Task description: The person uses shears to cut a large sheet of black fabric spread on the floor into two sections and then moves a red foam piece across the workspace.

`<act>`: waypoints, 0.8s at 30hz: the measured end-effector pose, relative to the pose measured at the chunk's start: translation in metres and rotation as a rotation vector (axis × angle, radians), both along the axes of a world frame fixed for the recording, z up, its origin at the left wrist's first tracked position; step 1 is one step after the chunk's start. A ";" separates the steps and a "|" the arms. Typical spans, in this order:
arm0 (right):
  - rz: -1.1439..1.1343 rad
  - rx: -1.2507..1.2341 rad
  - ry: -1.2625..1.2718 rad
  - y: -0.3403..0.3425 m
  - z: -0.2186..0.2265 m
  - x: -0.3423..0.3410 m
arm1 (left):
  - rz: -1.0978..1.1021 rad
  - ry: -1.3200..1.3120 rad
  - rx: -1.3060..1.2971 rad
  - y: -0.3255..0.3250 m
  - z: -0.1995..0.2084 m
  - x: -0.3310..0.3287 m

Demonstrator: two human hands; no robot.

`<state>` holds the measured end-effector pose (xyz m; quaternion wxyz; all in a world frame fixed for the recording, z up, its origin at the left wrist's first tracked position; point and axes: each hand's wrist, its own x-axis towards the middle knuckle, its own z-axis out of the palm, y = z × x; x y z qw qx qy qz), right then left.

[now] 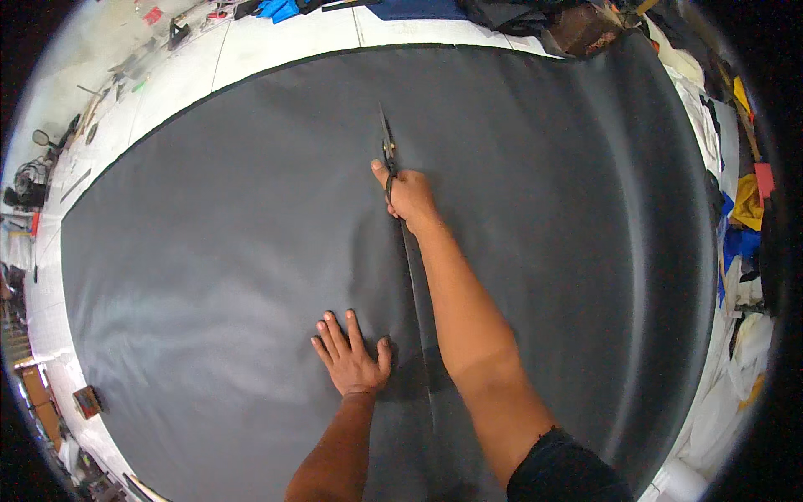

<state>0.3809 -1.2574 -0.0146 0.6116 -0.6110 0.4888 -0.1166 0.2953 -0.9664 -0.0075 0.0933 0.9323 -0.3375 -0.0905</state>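
Note:
A large sheet of smooth dark grey material (209,209), like vinyl or leatherette, is spread out over a white table. My right hand (410,194) grips a pair of scissors (387,146) by the handles, with the blades pointing away from me at the sheet's middle. Behind the scissors a long slit (416,309) runs back toward me through the sheet, under and beside my right forearm. My left hand (355,361) lies flat on the sheet, left of the slit, with its fingers spread. How far the blades are parted is hard to make out.
The white tabletop (284,52) shows around the sheet's far and left edges. A small brown block (86,402) sits at the left edge. Blue and dark cloths (418,8) lie at the far side. Yellow cloth (747,203) and white bundles (753,351) crowd the right.

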 end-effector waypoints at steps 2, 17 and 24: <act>0.010 0.010 -0.009 -0.001 -0.002 0.005 | 0.010 -0.004 0.006 0.002 -0.001 0.002; 0.060 0.071 -0.064 -0.083 0.009 0.101 | 0.023 0.007 0.012 0.012 -0.006 0.002; 0.021 0.079 -0.131 -0.115 0.000 0.126 | 0.030 0.023 0.003 0.007 -0.005 0.001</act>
